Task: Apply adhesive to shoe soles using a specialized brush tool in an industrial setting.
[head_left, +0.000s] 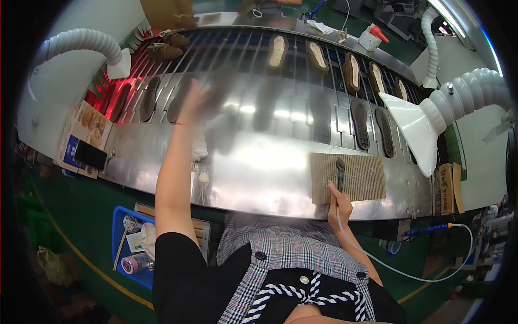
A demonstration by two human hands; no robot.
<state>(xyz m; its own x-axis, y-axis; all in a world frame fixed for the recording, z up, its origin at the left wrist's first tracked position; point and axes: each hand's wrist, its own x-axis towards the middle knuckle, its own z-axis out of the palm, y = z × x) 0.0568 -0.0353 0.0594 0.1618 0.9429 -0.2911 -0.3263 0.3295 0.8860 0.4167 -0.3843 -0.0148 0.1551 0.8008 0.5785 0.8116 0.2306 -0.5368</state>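
My left hand (197,100) is stretched far out over the conveyor and smeared by motion. A dark blurred shape, perhaps a shoe sole (218,97), is beside its fingers; whether the hand grips it cannot be made out. Closed around the handle of a brush (340,175) is my right hand (340,204), at the near edge of the metal table. A thin white hose (367,251) runs from the brush handle. The dark brush head lies over a ribbed cardboard piece (367,175). Beyond it, two dark soles (360,125) rest side by side on the conveyor.
Several shoe uppers (352,74) line the far conveyor lane, and brown shoes (164,51) sit far left. White suction hoods (413,127) flank the table. A phone (90,155) leans on a carton (89,127) at left. A blue basket (115,237) stands below.
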